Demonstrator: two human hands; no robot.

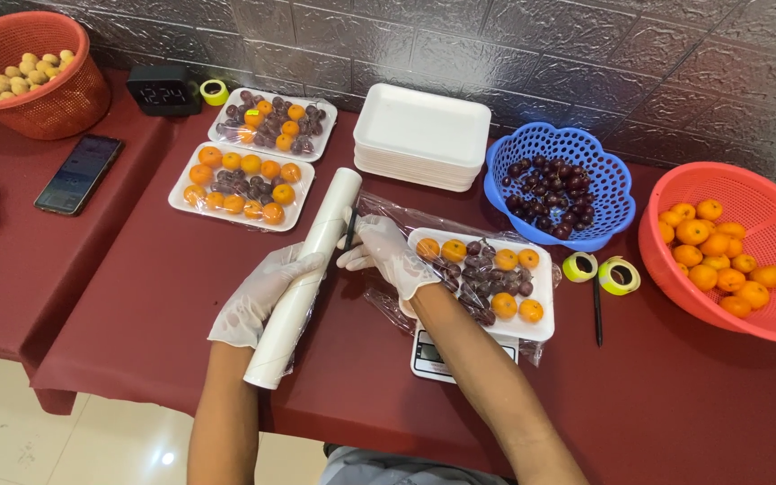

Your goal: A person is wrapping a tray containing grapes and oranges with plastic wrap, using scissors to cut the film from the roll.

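My left hand (262,292), in a thin clear glove, grips a white roll of cling film (305,274) that lies slanted on the dark red tablecloth. My right hand (386,253), gloved too, holds a small dark cutter against the film stretched between the roll and a white foam tray (541,292). That tray holds small oranges and dark grapes, sits on a digital scale (431,357), and has film over it.
Two wrapped fruit trays (242,184) lie behind the roll, beside a stack of empty foam trays (421,135). A blue basket of grapes (559,184), a red basket of oranges (729,247), tape rolls (599,271), a pen (597,310), a phone (78,172) and an orange basket (33,72) stand around.
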